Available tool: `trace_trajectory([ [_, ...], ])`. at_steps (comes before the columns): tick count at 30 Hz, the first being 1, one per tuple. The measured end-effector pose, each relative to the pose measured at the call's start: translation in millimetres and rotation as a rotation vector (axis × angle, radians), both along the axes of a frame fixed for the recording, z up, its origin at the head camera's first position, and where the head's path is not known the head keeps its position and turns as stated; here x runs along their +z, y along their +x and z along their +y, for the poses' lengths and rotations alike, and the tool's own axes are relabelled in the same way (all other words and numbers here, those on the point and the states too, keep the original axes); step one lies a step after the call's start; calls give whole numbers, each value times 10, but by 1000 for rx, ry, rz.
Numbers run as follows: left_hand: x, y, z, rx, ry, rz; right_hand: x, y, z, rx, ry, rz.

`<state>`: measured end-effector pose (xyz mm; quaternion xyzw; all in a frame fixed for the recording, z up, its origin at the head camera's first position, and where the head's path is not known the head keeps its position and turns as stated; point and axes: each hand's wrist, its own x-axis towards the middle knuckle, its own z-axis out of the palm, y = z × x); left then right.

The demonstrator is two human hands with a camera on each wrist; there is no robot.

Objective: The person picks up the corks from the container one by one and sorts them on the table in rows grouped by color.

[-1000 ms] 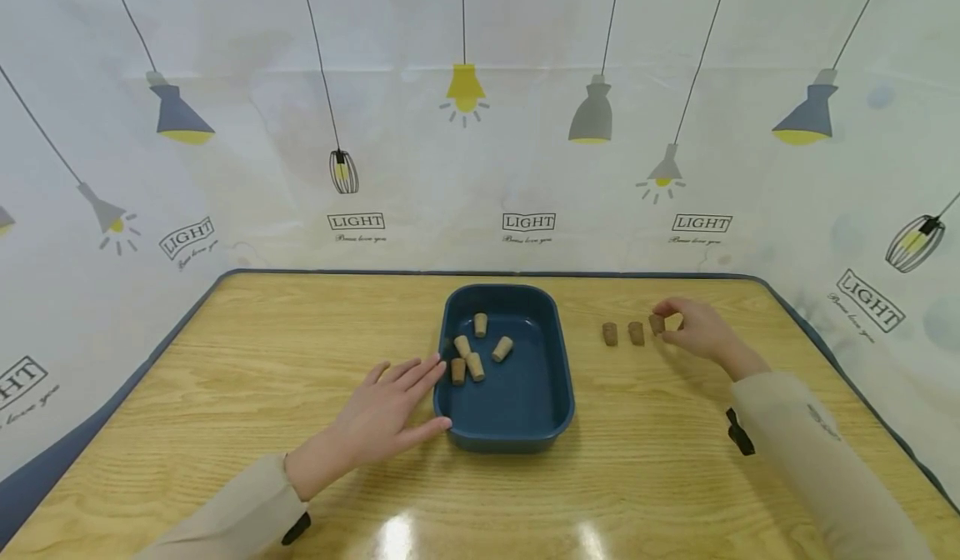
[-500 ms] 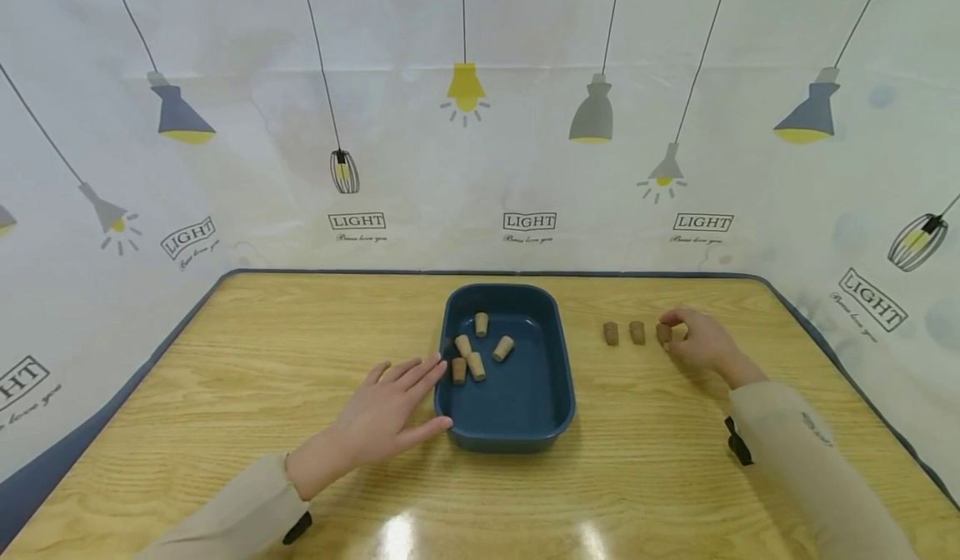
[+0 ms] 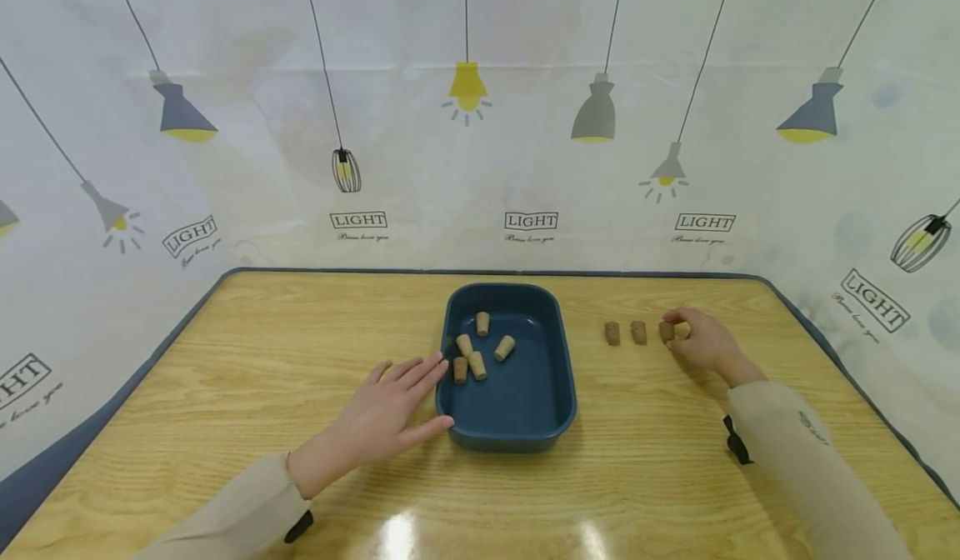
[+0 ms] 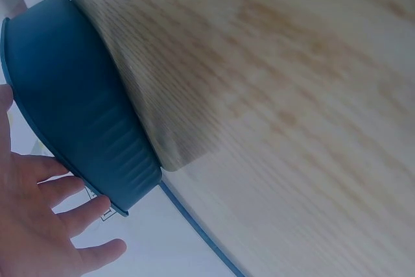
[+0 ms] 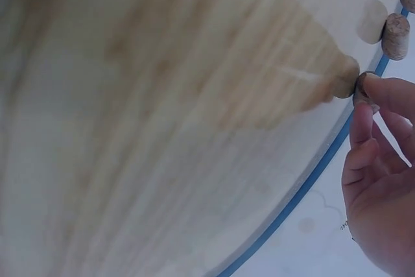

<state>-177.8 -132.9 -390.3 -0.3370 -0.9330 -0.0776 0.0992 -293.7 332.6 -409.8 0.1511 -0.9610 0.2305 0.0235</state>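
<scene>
A cork stopper (image 3: 667,332) stands on the table at the right end of a short row, pinched between thumb and fingers of my right hand (image 3: 705,343). To its left stand two more brown corks, the middle cork (image 3: 638,332) and the outer cork (image 3: 612,333). My left hand (image 3: 386,410) lies with straight, spread fingers against the left rim of a dark blue tray (image 3: 517,414). Inside the tray are several corks, mostly pale, one darker cork (image 3: 460,370) among them. In the left wrist view, fingertips (image 4: 97,205) lie along the tray's rim.
The wooden table (image 3: 262,335) ends in a dark blue edge at the back. Behind it hangs a white backdrop (image 3: 420,143) printed with lamps. The tray stands between the two hands, left of the cork row.
My right hand has shifted slightly right and toward me with the cork, which now stands level with the other two in the row. The left hand keeps its place at the tray.
</scene>
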Motion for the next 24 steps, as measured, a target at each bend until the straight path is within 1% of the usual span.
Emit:
trace_trajectory([
  [5, -4, -2, -2, 0, 0, -5, 35, 8, -5, -6, 16, -12],
  [9, 3, 3, -3, 4, -2, -9, 70, 18, -23, 6, 24, -16],
  [13, 3, 3, -1, 4, 1, -10, 142, 49, -108, 32, 14, 17],
  [18, -1, 2, 0, 9, -4, -14, 271, 87, -332, 88, -18, 64],
  [24, -2, 6, 0, 21, -11, -23, 412, 120, -668, 173, -69, 57],
])
